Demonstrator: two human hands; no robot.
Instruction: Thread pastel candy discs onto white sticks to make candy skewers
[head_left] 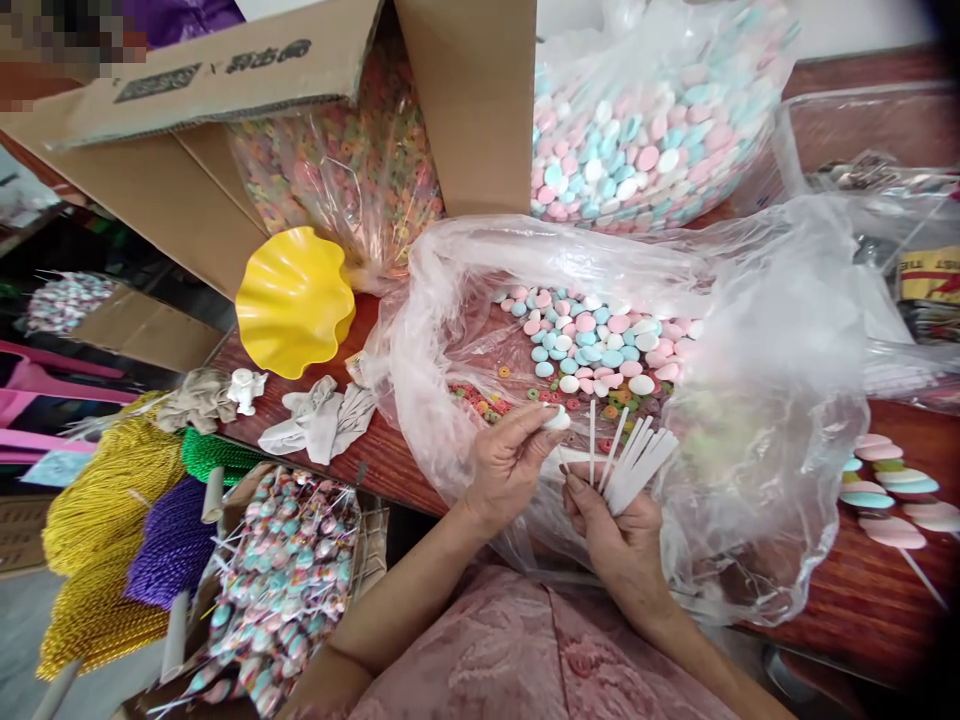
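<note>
My left hand (504, 468) pinches a white disc-shaped candy (556, 417) between thumb and fingertips. Close beside it, my right hand (616, 530) is closed around a fan of white lollipop sticks (637, 462). One stick stands near the white candy; whether it touches is not clear. Beyond both hands, pink, blue and white candy discs (589, 335) lie piled inside an opened clear plastic bag (424, 400). Small colourful ring-shaped pieces (480, 402) are scattered nearer to me in the same bag.
A yellow wavy bowl (295, 300) and crumpled gloves (322, 420) sit left. Behind stand a cardboard box (480, 110) with bagged rings and a large bag of discs (645, 150). Stacked candies on sticks (889, 490) lie right. Below left is a box of wrapped lollipops (289, 580).
</note>
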